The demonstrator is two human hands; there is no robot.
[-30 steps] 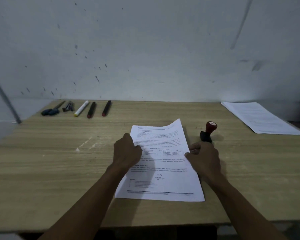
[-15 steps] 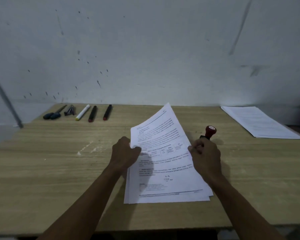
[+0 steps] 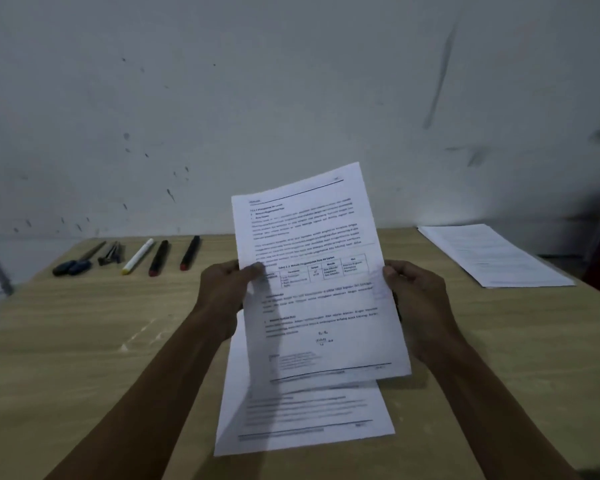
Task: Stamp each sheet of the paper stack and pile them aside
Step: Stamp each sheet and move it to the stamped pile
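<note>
Lifting the top white printed sheet (image 3: pixel 312 271) clear of the paper stack (image 3: pixel 302 424) below the fingers, left hand (image 3: pixel 222 289) and right hand (image 3: pixel 416 292) pinch its side edges, likely carrying it aside next.

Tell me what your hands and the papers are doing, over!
Left hand and right hand pinch top sheet, lifted off paper stack. Nothing blocking. Stamped pile waits far right.
</note>
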